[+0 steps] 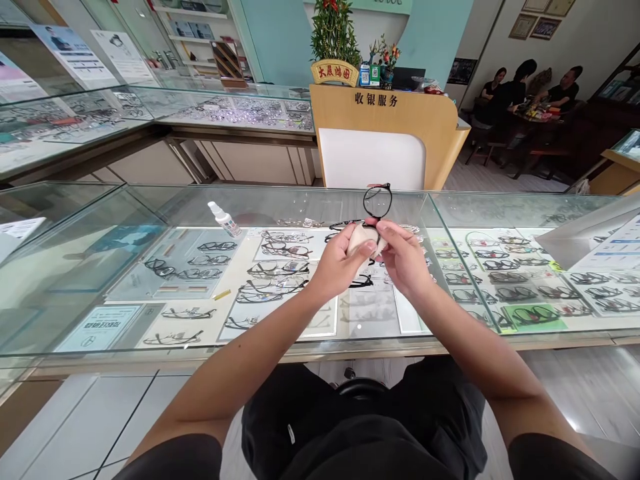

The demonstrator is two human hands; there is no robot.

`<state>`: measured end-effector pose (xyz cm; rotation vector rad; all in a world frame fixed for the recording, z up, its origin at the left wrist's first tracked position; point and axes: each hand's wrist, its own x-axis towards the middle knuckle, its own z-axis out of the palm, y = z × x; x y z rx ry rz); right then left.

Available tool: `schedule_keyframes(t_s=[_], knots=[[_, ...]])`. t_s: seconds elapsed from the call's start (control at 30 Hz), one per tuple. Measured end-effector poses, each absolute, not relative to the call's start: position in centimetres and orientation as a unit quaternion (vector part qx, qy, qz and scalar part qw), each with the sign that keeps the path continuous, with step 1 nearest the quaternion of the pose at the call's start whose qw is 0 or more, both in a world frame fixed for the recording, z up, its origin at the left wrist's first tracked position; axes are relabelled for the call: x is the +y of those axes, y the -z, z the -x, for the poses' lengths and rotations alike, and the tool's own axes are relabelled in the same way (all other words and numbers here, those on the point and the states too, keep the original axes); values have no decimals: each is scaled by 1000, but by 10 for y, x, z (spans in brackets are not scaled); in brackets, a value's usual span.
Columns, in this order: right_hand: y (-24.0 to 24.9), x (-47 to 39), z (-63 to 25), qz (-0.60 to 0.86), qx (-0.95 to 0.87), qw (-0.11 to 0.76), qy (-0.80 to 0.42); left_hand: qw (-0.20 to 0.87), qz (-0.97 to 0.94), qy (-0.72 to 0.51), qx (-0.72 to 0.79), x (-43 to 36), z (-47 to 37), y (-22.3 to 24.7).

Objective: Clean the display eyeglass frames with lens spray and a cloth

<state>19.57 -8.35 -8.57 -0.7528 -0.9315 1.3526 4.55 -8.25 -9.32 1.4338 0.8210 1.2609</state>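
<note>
Above the glass counter I hold a pair of black round-rimmed eyeglasses (391,198), one lens standing upright over my fingers. My left hand (336,261) is closed on a beige cleaning cloth (358,238), which wraps the lower part of the glasses and hides the other lens. My right hand (406,261) grips the glasses near the middle of the frame, its fingers against the cloth's edge. A white spray bottle (223,219) stands on the counter to the left of my hands.
Beneath the glass top of the display case (165,348) lie rows of eyeglass frames (277,269). A paper sign (613,247) stands at the right. Across the aisle are a wooden cashier desk (390,117) and another display case (240,113). Several people sit at the far right.
</note>
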Motion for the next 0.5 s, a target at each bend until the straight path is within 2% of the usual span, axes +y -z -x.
schedule_keyframes(t_s=[0.2,0.37,0.5], knots=[[86,-90,-189,294,-430,585,-622,457,-589,-553,371,-85,-50,94],[88,-85,-200,317,-418,606,-598,403,-664,-519,357,-79,-35,91],[88,-84,-201,331,-398,619,-590,428,-686,-471,353,-75,-31,91]])
